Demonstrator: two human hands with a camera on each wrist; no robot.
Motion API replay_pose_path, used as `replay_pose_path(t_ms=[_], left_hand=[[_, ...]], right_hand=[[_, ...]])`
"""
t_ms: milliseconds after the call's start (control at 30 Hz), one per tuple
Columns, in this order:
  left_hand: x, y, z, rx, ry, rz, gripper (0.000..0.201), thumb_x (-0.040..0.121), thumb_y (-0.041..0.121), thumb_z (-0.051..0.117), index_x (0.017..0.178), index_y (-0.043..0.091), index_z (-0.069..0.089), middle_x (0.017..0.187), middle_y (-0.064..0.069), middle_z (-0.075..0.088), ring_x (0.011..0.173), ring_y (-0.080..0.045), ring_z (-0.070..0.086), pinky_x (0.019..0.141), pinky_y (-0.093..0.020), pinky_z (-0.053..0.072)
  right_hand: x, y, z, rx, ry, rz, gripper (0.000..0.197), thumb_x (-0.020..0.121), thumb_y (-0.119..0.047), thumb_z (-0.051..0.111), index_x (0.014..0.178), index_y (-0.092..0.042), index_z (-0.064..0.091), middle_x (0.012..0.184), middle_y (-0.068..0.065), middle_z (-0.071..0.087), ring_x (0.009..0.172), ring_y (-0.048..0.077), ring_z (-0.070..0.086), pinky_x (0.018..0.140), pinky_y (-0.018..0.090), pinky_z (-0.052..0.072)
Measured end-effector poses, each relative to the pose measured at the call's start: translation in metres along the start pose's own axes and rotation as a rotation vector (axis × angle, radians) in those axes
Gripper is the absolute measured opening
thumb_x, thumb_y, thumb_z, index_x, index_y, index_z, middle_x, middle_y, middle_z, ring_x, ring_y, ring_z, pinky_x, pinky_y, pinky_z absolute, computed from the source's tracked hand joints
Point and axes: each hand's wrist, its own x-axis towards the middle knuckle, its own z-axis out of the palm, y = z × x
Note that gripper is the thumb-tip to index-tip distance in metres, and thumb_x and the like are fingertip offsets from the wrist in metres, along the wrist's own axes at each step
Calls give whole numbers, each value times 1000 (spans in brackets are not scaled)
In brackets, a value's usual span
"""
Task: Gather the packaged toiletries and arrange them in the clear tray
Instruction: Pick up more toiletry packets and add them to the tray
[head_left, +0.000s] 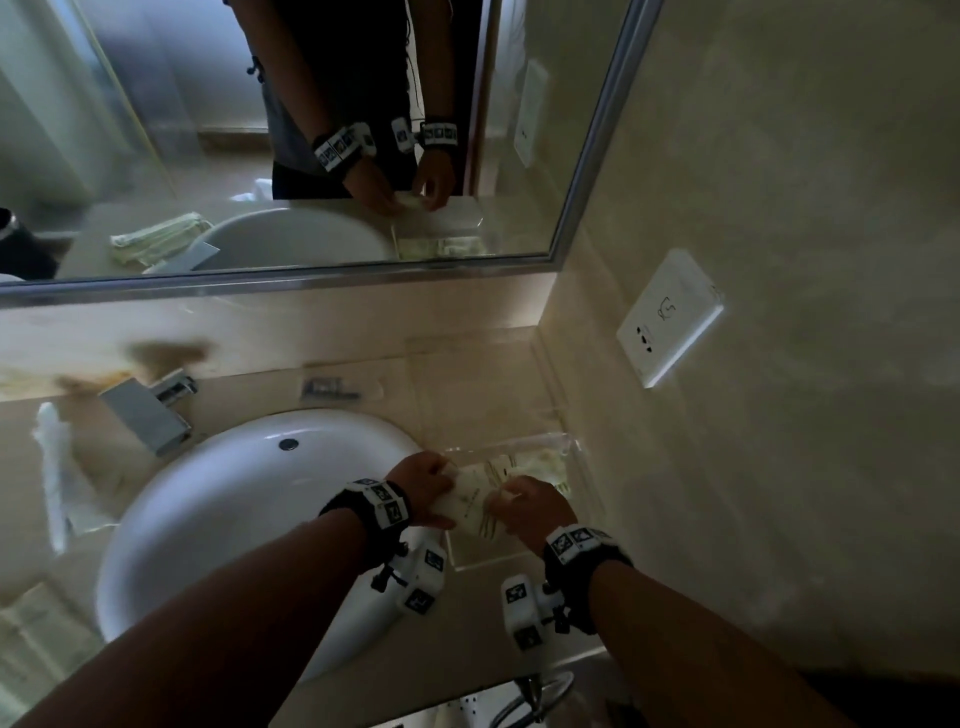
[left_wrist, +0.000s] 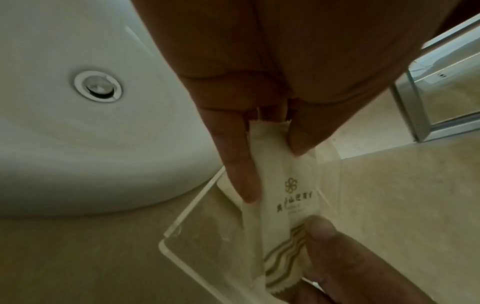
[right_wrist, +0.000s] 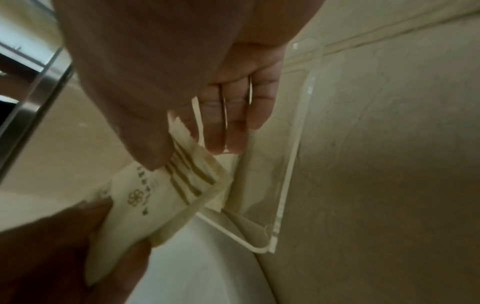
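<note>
From the head view, 1 cream paper toiletry sachet (head_left: 475, 506) is held over the clear plastic tray (head_left: 576, 447) beside the white oval basin (head_left: 234, 499), apparently for lowering flat. At the left wrist, the left hand (left_wrist: 259, 102) pinches one end. At the right wrist, the right hand (right_wrist: 168, 92) pinches the striped end.

Head view from above; wrist views close, sharing packet (left_wrist: 283, 205).
</note>
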Motion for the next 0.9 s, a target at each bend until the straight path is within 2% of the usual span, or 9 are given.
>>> replay_pose_path(t_ms=[67,133,233,367,433,633,733,800,900], left_hand=[[7,6,4,-165,-63,-16,53,92,32,62,136,5,48,127,-10,52,115,-28,54,102,-35,47],[16,11,15,-136,-25,40,39,93,14,59,129,2,51,108,-8,57,96,-26,60,85,-42,58],[24,14,19,-179,-43,3,28,92,8,57,120,5,54,114,-11,53,100,-28,57,78,-48,60],[34,12,24,-273,-27,-19,45,95,4,50,139,10,46,121,-12,53,85,-18,59,66,-34,62],[40,10,25,-186,11,-14,46,93,3,51,139,12,47,122,-11,55,90,-22,60,70,-36,62],[52,6,22,-67,53,-53,49,88,5,61,134,15,46,101,-3,57,94,-29,63,85,-46,59],[56,3,14,84,125,-61,41,85,21,64,125,23,54,112,-4,61,99,-26,65,86,-41,59],[59,3,12,151,153,-60,32,82,24,65,113,25,59,109,-2,62,94,-24,66,85,-39,59],[61,8,17,197,96,-58,25,80,25,69,104,26,62,105,0,65,94,-20,66,85,-36,59]], right_hand=[[6,9,-4,97,-10,11,26,84,-43,66,96,-20,66,88,1,70,76,22,70,73,43,59],[18,15,-8,133,16,14,25,85,-39,69,101,-19,68,91,2,71,77,22,71,73,45,60],[35,15,-11,125,53,20,24,86,-34,67,104,-17,71,101,4,71,91,25,68,81,42,58],[50,9,-16,74,56,-8,23,91,-25,59,106,-14,72,106,6,71,97,24,65,78,28,49],[58,8,-16,30,58,-37,21,92,-22,56,102,-14,73,106,6,71,96,24,64,76,23,43],[79,12,-18,-58,7,-38,19,92,-18,54,85,-14,72,87,3,66,81,22,60,67,24,40],[88,11,-18,-119,-27,-43,23,93,-17,54,91,-4,73,93,11,70,87,29,64,72,29,47],[92,10,-18,-157,-53,-38,25,93,-17,53,77,-7,70,83,9,66,79,27,61,68,26,43],[99,9,-12,-186,-49,6,36,92,-17,52,56,-17,51,62,1,50,60,19,48,55,24,33]])
